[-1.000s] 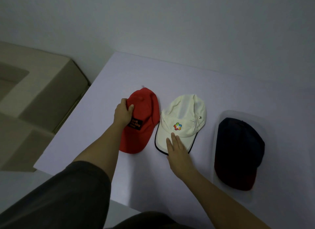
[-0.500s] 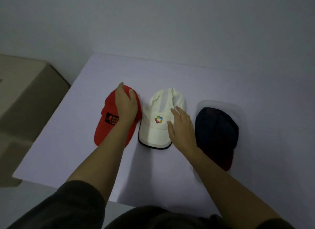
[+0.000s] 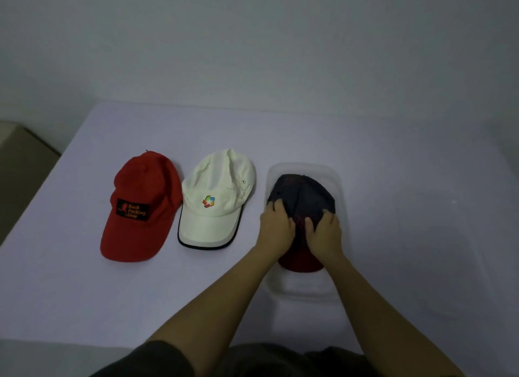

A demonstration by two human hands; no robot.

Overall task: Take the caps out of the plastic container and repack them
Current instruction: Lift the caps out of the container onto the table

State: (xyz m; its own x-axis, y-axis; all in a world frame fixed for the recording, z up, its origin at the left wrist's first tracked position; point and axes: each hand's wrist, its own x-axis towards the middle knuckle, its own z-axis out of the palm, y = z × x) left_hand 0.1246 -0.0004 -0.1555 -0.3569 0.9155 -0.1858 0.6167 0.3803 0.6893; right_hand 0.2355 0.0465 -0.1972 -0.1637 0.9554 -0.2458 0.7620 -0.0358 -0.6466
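Both of your hands are on the dark cap (image 3: 302, 196), which lies inside the clear plastic container (image 3: 341, 188) at the right side of the table (image 3: 280, 132). Your left hand (image 3: 276, 227) sits on the cap's left side, its fingers curled over the edge of the crown near the container's left wall. Your right hand (image 3: 325, 234) sits on the cap's right side, fingers bent around the crown and thumb lying on top near the middle seam. The 2 hands are close together, almost touching, and each one grips the cap's fabric. The cap's crown points away from you and its reddish brim shows below your wrists, toward the container's near end.

The other 2 caps lie outside the container, flat on the table to your left, with neither hand near them. The white cap (image 3: 216, 199), with a small coloured logo on its front, is just beside the container. The red cap (image 3: 143, 205), with a black patch, lies just left of the white one, their crowns nearly touching. Both brims point toward you.
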